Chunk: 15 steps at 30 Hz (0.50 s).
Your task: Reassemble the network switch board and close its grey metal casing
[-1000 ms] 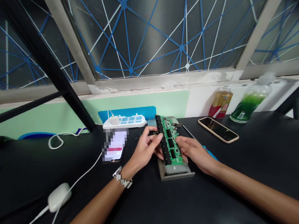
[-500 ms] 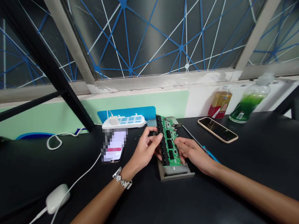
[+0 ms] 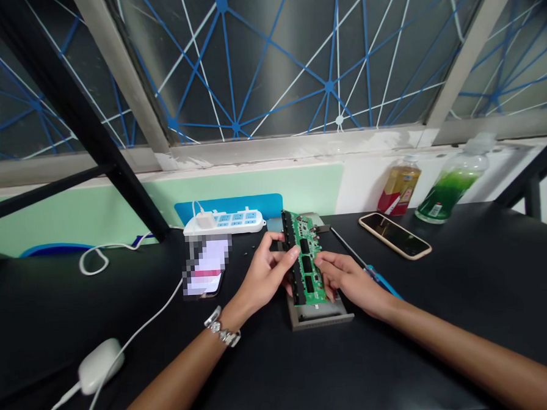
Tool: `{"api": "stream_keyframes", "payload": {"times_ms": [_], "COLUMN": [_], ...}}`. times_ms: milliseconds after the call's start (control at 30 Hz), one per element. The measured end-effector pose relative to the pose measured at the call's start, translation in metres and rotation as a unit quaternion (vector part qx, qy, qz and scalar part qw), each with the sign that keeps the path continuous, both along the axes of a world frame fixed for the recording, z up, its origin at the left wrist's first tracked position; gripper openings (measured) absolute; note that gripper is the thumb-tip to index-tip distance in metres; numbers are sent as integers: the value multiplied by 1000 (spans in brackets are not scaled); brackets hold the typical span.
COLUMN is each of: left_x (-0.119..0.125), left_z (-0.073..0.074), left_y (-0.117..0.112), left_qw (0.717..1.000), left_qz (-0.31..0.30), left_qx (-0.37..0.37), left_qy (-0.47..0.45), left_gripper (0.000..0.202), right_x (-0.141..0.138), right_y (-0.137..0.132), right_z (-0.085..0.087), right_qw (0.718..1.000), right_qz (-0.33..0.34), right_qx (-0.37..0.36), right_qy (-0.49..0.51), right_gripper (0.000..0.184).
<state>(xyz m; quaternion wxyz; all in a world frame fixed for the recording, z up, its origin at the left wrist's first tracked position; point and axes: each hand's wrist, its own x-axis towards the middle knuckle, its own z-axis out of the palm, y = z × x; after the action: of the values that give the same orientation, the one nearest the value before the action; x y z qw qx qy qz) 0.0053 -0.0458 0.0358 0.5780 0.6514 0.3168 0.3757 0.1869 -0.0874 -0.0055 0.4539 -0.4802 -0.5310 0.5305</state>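
A green circuit board [image 3: 308, 246] with dark chips and a row of black ports along its left edge is held tilted above an open grey metal case [image 3: 323, 317]. My left hand [image 3: 271, 263] grips the ported edge, thumb on top and fingers around the far side and beneath. On the opposite long edge, my right hand [image 3: 344, 275] pinches the board between thumb and fingers; some fingertips are hidden under it. A screwdriver [image 3: 368, 268] with a blue handle lies just beyond my right hand, partly behind the wrist.
A lit phone [image 3: 209, 266], partly blurred, and a few tiny dark screws lie left of the case. Behind are a white power strip [image 3: 223, 222] and cable. A second phone [image 3: 395, 235], a red-and-yellow drink bottle [image 3: 398, 186] and a green bottle [image 3: 451, 189] stand right. A white adapter [image 3: 101, 366] sits front left.
Both hands keep their hold on the circuit board, which has come slightly more face-up over the case. The whole view has shifted a little.
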Motion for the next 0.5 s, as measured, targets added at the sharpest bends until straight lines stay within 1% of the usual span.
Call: {"api": "stream_keyframes", "payload": {"times_ms": [500], "left_x": [0], "left_z": [1], "left_y": [0], "left_qw": [1000], "left_qz": [1], "left_qx": [9], "left_qy": [5], "left_gripper": [36], "right_x": [1], "right_y": [1], "right_z": [-3], "right_qw": [1000], "right_qz": [10], "right_qx": [8], "right_qy": [-11], "right_gripper": [38]}}
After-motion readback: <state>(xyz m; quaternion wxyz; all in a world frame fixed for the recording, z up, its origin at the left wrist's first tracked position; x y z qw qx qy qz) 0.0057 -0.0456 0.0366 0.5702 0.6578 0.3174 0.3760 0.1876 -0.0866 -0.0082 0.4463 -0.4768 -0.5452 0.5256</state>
